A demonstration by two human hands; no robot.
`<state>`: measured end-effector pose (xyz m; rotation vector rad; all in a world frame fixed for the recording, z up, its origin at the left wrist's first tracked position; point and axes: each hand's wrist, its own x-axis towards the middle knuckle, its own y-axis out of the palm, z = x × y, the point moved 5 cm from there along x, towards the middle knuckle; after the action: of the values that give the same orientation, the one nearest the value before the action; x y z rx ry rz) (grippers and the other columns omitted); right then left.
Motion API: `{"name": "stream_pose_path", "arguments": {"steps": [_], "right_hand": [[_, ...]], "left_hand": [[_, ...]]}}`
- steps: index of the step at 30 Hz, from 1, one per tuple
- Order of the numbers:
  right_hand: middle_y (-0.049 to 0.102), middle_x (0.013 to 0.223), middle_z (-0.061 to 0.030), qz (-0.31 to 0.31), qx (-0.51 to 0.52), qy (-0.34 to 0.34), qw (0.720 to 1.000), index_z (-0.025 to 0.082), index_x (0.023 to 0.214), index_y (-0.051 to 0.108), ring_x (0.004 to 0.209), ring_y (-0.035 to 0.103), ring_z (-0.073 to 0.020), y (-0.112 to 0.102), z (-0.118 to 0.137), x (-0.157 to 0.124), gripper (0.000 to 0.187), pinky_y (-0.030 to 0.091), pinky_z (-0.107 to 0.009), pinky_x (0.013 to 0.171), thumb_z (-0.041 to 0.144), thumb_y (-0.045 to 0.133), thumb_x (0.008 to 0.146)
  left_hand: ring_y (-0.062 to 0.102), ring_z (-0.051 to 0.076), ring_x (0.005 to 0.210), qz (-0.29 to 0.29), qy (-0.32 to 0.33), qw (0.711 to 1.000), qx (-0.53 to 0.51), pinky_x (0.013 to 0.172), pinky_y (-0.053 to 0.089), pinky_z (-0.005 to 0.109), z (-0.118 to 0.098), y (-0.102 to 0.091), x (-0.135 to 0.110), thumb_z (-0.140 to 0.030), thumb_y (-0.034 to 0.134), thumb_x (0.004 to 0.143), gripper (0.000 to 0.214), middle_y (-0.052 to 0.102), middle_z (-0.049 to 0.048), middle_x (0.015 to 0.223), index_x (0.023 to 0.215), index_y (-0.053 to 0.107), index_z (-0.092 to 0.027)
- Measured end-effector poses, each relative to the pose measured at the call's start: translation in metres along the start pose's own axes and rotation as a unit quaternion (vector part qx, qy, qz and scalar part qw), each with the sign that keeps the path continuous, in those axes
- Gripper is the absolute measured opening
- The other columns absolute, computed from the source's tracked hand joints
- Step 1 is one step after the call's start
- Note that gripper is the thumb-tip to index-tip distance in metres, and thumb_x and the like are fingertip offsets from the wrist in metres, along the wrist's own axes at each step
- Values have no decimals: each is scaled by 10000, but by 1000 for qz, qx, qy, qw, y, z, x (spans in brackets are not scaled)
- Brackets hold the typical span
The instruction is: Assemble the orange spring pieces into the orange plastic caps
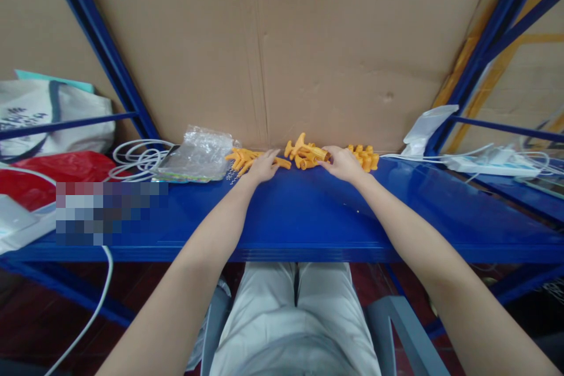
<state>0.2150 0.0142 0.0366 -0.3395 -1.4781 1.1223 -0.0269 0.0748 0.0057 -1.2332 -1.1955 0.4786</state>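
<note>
Far back on the blue shelf, my left hand (264, 168) lies over a group of orange branching plastic pieces (241, 158), its fingers stretched out. An orange stick-like piece (282, 163) lies just past its fingertips. My right hand (344, 163) closes its thumb and fingers about the end of an orange tube-like plastic piece (318, 154). Touching that piece on the left is a heap of orange branched parts (299, 147). To the right of my right hand, several knobbed orange pieces (365, 158) sit together. Small grey chain-like bits (231, 175) show near the left group.
The blue shelf (304, 217) has a cardboard sheet (343, 59) behind it and blue posts (480, 53) at its sides. A clear plastic bag (202, 153), coiled white cable (136, 158) and red bag (83, 165) lie left. White power strips (493, 163) lie right.
</note>
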Motion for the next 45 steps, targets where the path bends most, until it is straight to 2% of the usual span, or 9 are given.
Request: {"name": "stream_pose_path", "arguments": {"steps": [3,6,16,21,26,31,35,41,45], "right_hand": [[728,1288,-173,-29,-5,20,999,168,1305,697,1167,693,-333,-2,-5,1,421,526,-481,1011,377,643,944],[728,1283,-184,-38,-7,31,999,160,1316,692,1162,695,-345,-2,-6,2,440,530,-492,1001,387,650,941],[712,1307,-199,-77,-16,67,995,144,1315,678,1221,665,-367,-7,-11,1,440,506,-519,1024,378,621,947],[710,1296,-211,-88,-12,76,993,138,1324,670,1215,666,-369,-9,-16,1,453,509,-528,1020,391,604,953],[707,1309,-210,-98,-5,88,991,148,1328,676,1237,657,-388,-11,-24,1,451,509,-571,1031,353,633,929],[726,1287,-180,-105,-9,115,988,170,1305,695,1198,682,-375,-12,-35,0,443,531,-540,1006,364,644,910],[726,1294,-180,-103,-21,144,984,166,1308,691,1208,680,-373,-9,-44,0,445,529,-537,1009,339,648,901],[757,1219,-181,-131,-19,167,977,181,1239,722,1130,719,-358,-1,-70,-2,400,556,-500,965,351,671,881],[767,1183,-186,-136,2,187,973,180,1208,730,1121,726,-358,2,-84,-2,387,567,-497,948,363,689,870]], "left_hand": [[507,279,1452,71,-15,996,52,1225,368,483,1,10,-2,-197,486,966,502,553,124,1559,1457,582,-222],[540,278,1424,103,-28,991,79,1209,383,480,-2,13,-3,-165,499,949,513,591,103,1526,1443,594,-259],[703,256,1169,85,-25,992,85,982,543,319,-17,-3,-5,-181,583,887,441,750,102,1275,1312,693,-219],[716,268,1148,58,-43,994,87,937,548,308,-25,-17,-8,-270,614,900,362,787,92,1185,1237,746,-257],[727,277,1127,47,-35,996,69,915,550,314,-33,-25,-8,-343,632,903,409,795,83,1178,1296,733,-293],[736,238,1116,106,11,993,50,931,550,275,-44,-17,-7,-252,637,848,473,778,19,1246,1304,732,-330],[732,209,1132,158,47,986,14,960,544,243,-51,-5,-7,-192,609,841,460,758,33,1290,1272,752,-261],[779,178,896,156,40,987,-31,890,584,256,-50,1,-4,-146,559,867,421,823,48,1062,1224,771,-218],[759,202,1046,133,54,989,-26,961,566,281,-48,0,-1,-150,603,848,348,808,55,1145,1116,810,-228]]}}
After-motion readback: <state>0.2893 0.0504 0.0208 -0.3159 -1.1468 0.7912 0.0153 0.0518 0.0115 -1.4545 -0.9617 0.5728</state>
